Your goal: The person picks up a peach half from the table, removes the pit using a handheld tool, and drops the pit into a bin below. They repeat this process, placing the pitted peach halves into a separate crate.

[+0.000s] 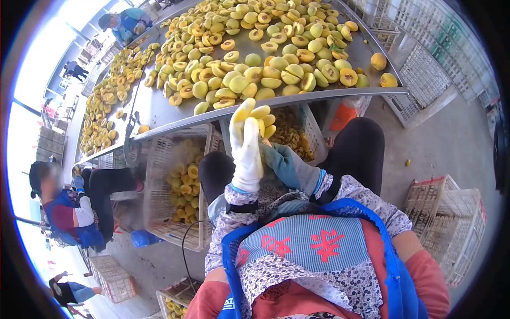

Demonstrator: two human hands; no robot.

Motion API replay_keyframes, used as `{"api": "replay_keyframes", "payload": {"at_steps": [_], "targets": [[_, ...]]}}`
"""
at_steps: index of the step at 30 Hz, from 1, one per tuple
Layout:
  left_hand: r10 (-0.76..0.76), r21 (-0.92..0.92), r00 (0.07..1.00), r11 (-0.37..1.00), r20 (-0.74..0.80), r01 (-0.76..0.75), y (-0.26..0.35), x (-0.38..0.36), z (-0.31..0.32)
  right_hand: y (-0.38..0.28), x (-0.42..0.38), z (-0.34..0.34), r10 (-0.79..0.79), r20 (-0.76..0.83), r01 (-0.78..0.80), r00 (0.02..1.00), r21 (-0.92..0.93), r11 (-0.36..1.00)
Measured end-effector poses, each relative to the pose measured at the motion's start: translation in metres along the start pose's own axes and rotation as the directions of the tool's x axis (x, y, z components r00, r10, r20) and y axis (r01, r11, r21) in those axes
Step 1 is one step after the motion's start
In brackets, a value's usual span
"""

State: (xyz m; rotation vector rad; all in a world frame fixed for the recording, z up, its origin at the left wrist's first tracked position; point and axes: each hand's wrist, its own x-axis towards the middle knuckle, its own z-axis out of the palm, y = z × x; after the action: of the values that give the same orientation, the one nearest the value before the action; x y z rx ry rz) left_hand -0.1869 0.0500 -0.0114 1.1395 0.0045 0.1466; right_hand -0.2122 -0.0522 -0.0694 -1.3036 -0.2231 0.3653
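My left hand [246, 143], in a white glove with yellow-stained fingers, is raised in front of the table edge. Its fingers curl to the right around something mostly hidden. My right hand [291, 164], in a teal and grey glove, meets it from the lower right. The right fingertips are closed and tucked behind the left hand, so what they grip cannot be made out. Just beyond both hands, many halved yellow-green peaches [239, 84] lie on the metal table [175, 118]. Below the hands, a crate [313, 130] holds brownish-yellow pieces.
A white crate [159, 175] of peach halves stands left of my knees. Stacked crates [446, 218] are at the right, and another crate [419, 80] leans near the table's right end. A co-worker [74, 207] sits at left; another person [125, 24] is across the table.
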Motion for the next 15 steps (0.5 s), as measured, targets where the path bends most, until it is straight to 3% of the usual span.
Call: {"api": "replay_keyframes", "payload": {"at_steps": [2, 3, 5, 6, 8, 9, 11, 12, 13, 14, 15], "targets": [[0.010, 0.012, 0.999, 1.000, -0.049, -0.009, -0.006, 0.006, -0.005, -0.017, -0.004, -0.003, 0.090, 0.092, -0.068, 0.992, -0.217, 0.974], [-0.049, 0.019, 0.999, 0.999, -0.012, 0.050, -0.005, 0.010, -0.011, -0.032, -0.004, -0.005, 0.095, 0.099, -0.071, 0.991, -0.217, 0.973], [-0.107, 0.029, 0.994, 0.994, 0.019, 0.106, 0.001, 0.020, -0.017, -0.066, -0.001, -0.008, 0.366, 0.122, -0.319, 0.923, -0.293, 0.901], [-0.185, 0.131, 0.981, 0.976, 0.062, 0.176, 0.005, 0.024, -0.018, -0.053, 0.004, -0.011, 0.371, 0.127, -0.323, 0.920, -0.292, 0.900], [-0.284, 0.283, 0.952, 0.928, 0.112, 0.243, 0.007, 0.030, -0.018, -0.025, 0.018, -0.014, 0.104, 0.161, -0.070, 0.981, -0.203, 0.977], [-0.287, 0.285, 0.952, 0.926, 0.104, 0.247, 0.004, 0.032, -0.019, -0.025, 0.018, -0.022, 0.108, 0.166, -0.074, 0.980, -0.199, 0.977], [-0.333, 0.080, 0.929, 0.943, 0.160, 0.324, -0.004, 0.034, -0.021, -0.049, 0.016, -0.036, 0.309, 0.431, -0.211, 0.848, -0.261, 0.942], [-0.336, 0.086, 0.930, 0.941, 0.150, 0.326, -0.005, 0.035, -0.019, -0.042, 0.021, -0.037, 0.309, 0.439, -0.213, 0.844, -0.255, 0.943], [-0.333, 0.035, 0.937, 0.943, 0.101, 0.332, -0.005, 0.035, -0.016, -0.033, 0.026, -0.038, 0.428, 0.500, -0.503, 0.753, 0.017, 0.864], [-0.331, -0.015, 0.942, 0.943, 0.055, 0.333, -0.005, 0.036, -0.014, -0.027, 0.029, -0.039, 0.494, 0.592, -0.730, 0.637, 0.257, 0.633], [-0.330, -0.008, 0.942, 0.944, 0.054, 0.331, -0.008, 0.042, -0.020, -0.024, 0.029, -0.040, 0.488, 0.596, -0.728, 0.638, 0.260, 0.634]]}}
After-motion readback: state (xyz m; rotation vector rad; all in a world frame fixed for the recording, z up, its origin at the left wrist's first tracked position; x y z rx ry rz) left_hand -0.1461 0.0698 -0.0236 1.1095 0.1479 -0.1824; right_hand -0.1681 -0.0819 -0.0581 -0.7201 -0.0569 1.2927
